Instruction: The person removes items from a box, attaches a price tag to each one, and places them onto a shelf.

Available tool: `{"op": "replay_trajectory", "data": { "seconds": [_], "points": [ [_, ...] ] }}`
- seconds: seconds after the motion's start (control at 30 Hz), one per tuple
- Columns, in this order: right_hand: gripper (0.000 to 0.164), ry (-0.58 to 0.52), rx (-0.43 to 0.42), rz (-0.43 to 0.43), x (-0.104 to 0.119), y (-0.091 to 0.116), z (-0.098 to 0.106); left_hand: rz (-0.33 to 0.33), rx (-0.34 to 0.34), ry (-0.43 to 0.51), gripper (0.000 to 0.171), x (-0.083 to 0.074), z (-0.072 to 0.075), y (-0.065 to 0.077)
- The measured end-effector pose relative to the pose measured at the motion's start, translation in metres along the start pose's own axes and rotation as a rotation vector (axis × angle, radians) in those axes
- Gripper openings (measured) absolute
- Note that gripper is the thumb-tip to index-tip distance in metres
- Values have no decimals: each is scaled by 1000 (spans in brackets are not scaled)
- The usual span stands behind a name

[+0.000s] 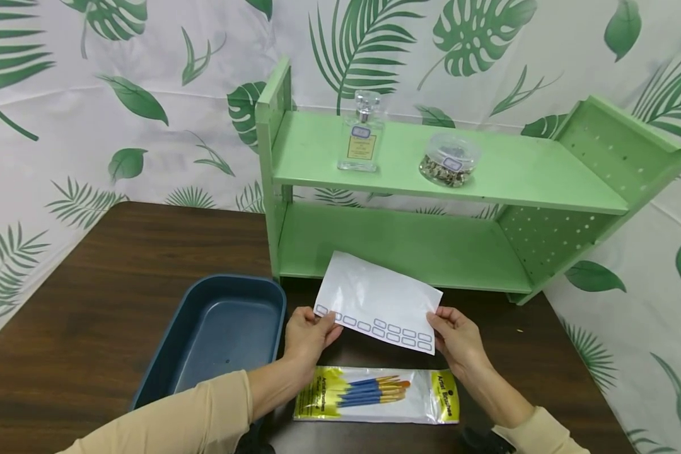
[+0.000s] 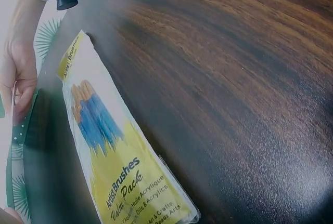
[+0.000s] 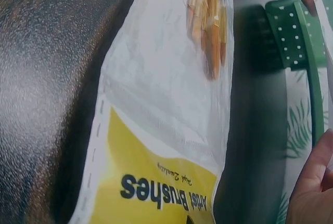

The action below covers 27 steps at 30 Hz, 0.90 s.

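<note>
A white sheet of stickers (image 1: 380, 287) with rows of small blue-bordered labels along its lower edge is held up in front of the shelf, tilted down to the right. My left hand (image 1: 305, 340) pinches its lower left corner between thumb and fingers. At the right edge, my right hand (image 1: 459, 337) pinches it in the same way. Below the sheet, a clear pack of artist brushes (image 1: 374, 396) with yellow ends lies flat on the table. Both wrist views look mostly at this pack, with the right hand (image 2: 22, 65) at the left wrist view's edge.
A green two-tier shelf (image 1: 397, 243) stands behind the hands. On its top tier are a labelled perfume bottle (image 1: 360, 145) and a labelled round clear jar (image 1: 449, 162) with speckled contents. Left of the sheet, a dark blue bin (image 1: 232, 328) sits on the brown table (image 1: 91, 315).
</note>
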State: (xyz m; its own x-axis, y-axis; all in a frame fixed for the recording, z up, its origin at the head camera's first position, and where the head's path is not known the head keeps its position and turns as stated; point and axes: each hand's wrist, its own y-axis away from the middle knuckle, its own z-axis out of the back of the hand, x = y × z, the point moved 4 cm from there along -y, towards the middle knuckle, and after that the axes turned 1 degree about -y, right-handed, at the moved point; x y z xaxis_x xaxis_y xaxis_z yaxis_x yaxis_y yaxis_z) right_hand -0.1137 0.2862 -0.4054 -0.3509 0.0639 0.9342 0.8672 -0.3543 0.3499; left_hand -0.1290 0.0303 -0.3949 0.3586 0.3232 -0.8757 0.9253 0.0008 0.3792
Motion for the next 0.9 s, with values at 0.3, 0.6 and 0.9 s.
{"op": "replay_trajectory", "data": {
  "seconds": [0.3, 0.6, 0.9],
  "points": [
    [17, -11, 3, 0, 0, 3, -3, -71, -36, -27, 31, -1, 1, -1],
    [13, -52, 12, 12, 1, 8, -6, -109, 37, -118, 27, -3, 1, 2],
    [16, -51, 28, 27, 3, 13, -14, -99, 151, -170, 38, 0, -10, 5]
  ]
}}
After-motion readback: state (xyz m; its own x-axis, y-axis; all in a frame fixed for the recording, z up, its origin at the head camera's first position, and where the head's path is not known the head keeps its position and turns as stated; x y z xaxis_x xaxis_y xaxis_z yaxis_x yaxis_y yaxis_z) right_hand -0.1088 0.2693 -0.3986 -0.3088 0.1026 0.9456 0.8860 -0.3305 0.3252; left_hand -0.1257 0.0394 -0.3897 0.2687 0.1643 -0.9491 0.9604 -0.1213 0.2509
